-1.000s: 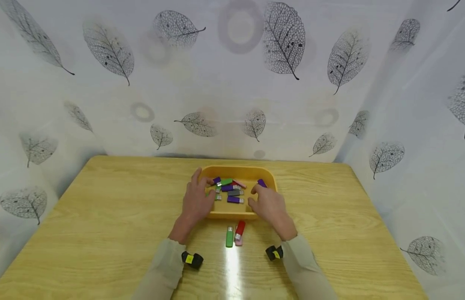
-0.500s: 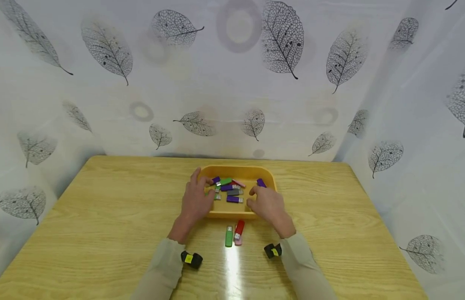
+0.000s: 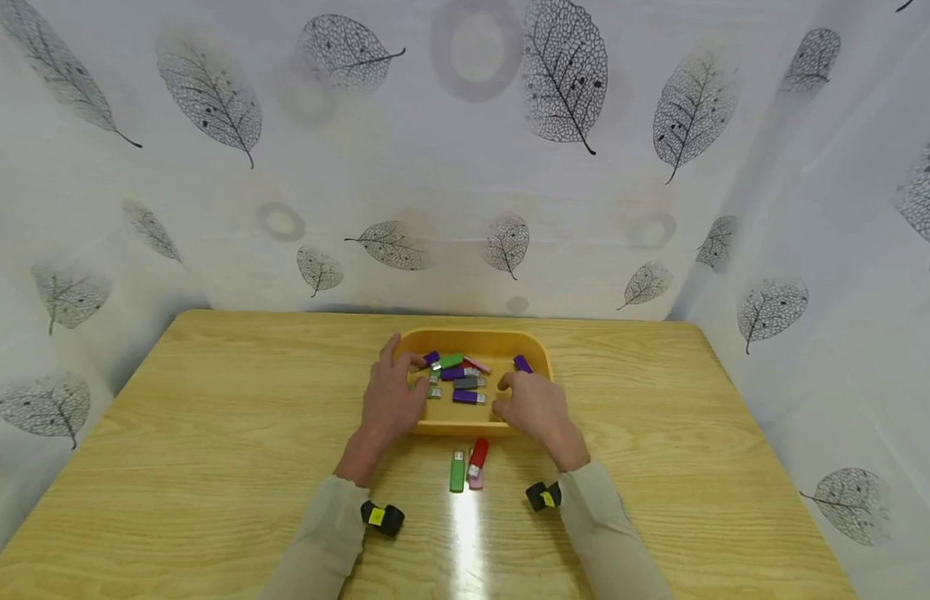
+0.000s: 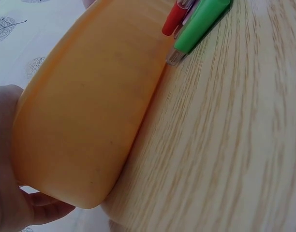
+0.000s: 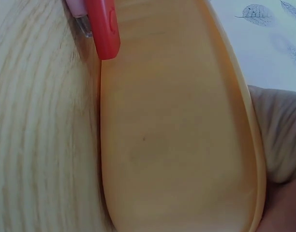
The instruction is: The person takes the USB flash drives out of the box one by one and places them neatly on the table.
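Observation:
A yellow plastic box (image 3: pixel 465 429) sits on the wooden table, with several USB flash drives inside: purple ones (image 3: pixel 465 397), a grey one (image 3: pixel 465 383) and a green one (image 3: pixel 450 362) among them. My left hand (image 3: pixel 390 402) grips the box's left side, thumb and index finger over the rim; other fingers show outside the corner in the left wrist view. On the right side, my right hand (image 3: pixel 536 407) holds the rim, thumb and index finger curled inside; its other fingers are hidden. Before the box's front wall lie a green drive (image 3: pixel 457 473) and a red drive (image 3: pixel 478 454) overlapping a pink one (image 3: pixel 476 482).
The wooden table (image 3: pixel 247 433) extends to both sides of the box. A white curtain (image 3: pixel 450 183) printed with leaves stands behind and beside it. Black wrist cameras (image 3: pixel 384 518) hang beneath both sleeves.
Both hands and the box hold their places. Only a slight shift of the head view shows.

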A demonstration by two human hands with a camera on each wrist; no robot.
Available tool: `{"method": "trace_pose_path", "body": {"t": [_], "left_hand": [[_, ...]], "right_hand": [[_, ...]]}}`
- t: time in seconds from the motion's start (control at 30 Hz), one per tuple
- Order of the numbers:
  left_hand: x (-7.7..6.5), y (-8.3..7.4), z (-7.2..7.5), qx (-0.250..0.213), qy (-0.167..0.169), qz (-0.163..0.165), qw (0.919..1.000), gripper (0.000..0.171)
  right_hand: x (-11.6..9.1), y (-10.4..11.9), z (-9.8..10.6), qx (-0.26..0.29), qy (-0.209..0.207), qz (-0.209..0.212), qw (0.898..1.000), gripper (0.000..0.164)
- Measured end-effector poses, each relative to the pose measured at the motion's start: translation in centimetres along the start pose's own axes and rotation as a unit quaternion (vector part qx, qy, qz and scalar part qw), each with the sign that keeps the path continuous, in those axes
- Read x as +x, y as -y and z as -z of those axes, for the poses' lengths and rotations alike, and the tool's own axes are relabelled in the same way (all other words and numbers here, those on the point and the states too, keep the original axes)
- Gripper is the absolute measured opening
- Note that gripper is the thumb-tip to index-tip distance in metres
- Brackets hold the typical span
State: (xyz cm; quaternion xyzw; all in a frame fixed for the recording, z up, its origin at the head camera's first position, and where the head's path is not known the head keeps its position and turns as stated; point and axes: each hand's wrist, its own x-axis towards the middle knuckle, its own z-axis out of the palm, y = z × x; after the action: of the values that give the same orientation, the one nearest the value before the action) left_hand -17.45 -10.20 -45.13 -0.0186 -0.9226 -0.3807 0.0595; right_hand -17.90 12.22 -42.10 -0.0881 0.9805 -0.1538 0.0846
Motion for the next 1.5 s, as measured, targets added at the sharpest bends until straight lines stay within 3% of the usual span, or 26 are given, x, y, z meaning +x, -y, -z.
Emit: {"method": "trace_pose_path", "body": {"t": [0.47, 0.8, 0.97, 1.3, 1.4, 1.5], "left_hand": [[0.0, -0.3, 0.1, 0.0, 0.004, 0.01, 0.9999, 0.031], [-0.1, -0.4, 0.1, 0.002, 0.004, 0.011, 0.9999, 0.03], [-0.1, -0.5, 0.2, 0.001, 0.005, 0.015, 0.9999, 0.031], [0.0, -0.3, 0.2, -0.002, 0.004, 0.016, 0.9999, 0.031], [-0.1, -0.2, 0.2, -0.001, 0.003, 0.015, 0.9999, 0.03], [-0.1, -0.2, 0.2, -0.001, 0.001, 0.013, 0.9999, 0.031]], "right_hand": [[0.0, 0.0, 0.1, 0.001, 0.003, -0.007, 1.0, 0.051], [0.0, 0.2, 0.2, -0.012, 0.015, -0.013, 1.0, 0.038], [-0.1, 0.2, 0.0, -0.019, -0.041, 0.02, 0.999, 0.033], [0.4, -0.4, -0.5, -0.025, -0.162, 0.074, 0.984, 0.029], [0.7, -0.5, -0.6, -0.031, -0.165, 0.082, 0.982, 0.032], [1.0, -0.6, -0.6, -0.042, -0.127, 0.078, 0.988, 0.036]]}}
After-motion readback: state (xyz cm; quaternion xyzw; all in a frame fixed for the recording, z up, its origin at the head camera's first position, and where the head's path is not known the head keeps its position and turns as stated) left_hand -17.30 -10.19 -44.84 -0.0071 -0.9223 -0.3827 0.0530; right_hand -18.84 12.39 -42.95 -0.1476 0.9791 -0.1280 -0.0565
